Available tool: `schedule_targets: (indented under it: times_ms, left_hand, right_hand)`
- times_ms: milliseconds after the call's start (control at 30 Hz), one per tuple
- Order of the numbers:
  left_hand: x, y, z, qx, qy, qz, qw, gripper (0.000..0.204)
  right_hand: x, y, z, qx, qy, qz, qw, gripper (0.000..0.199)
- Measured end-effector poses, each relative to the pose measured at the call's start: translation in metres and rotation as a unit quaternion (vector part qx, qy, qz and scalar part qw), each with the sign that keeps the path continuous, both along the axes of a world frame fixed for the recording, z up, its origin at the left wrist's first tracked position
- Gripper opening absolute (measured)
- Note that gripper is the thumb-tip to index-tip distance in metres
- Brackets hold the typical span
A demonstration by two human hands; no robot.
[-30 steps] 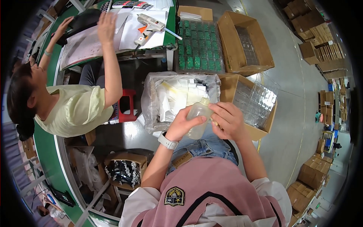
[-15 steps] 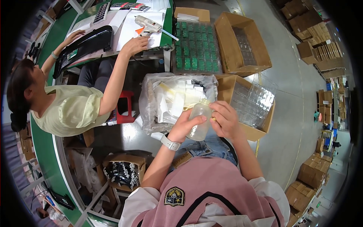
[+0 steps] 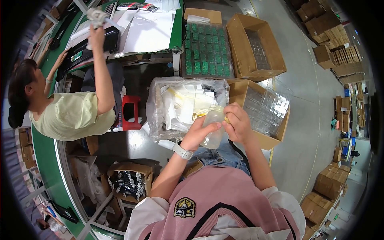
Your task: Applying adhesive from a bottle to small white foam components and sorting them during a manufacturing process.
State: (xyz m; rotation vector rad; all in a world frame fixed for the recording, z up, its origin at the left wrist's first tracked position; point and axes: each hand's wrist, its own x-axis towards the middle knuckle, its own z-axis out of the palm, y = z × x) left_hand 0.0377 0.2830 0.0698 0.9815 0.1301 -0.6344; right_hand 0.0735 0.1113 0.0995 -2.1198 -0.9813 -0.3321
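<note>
Translucent plastic bottle point(image 3: 213, 129), seemingly light and slippery, sits clamped between left hand point(image 3: 199, 134) and right hand point(image 3: 237, 123) near its middle.

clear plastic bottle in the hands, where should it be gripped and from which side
Probably around the body of the clear plastic bottle, from the sides. It is roughly upright and rounded, so fingers can wrap it. The left hand holds its body from the left, and the right hand is at its upper end, where something yellow shows.
</note>
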Motion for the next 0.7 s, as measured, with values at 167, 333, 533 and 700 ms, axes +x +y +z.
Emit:
schedule_targets:
  times_ms: [167,333,533,700]
  left_hand:
    - [0.0025,0.0034,0.0034,0.002,-0.010,0.004,1.000,0.034]
    - [0.0025,0.0063,0.0062,-0.023,0.004,0.006,1.000,0.034]
    - [0.0028,0.0088,0.0056,-0.030,-0.001,0.006,1.000,0.032]
    - [0.0033,0.0088,0.0049,-0.014,-0.011,0.001,1.000,0.032]
  right_hand:
    - [-0.0036,-0.0026,-0.0095,0.008,-0.010,-0.022,1.000,0.020]
    - [-0.0093,0.0038,-0.0055,0.015,-0.066,-0.055,0.996,0.019]
    - [-0.0086,0.0012,-0.0010,-0.032,-0.114,-0.047,0.992,0.018]
    - [-0.0080,-0.0039,0.0001,-0.065,-0.114,-0.027,0.991,0.019]
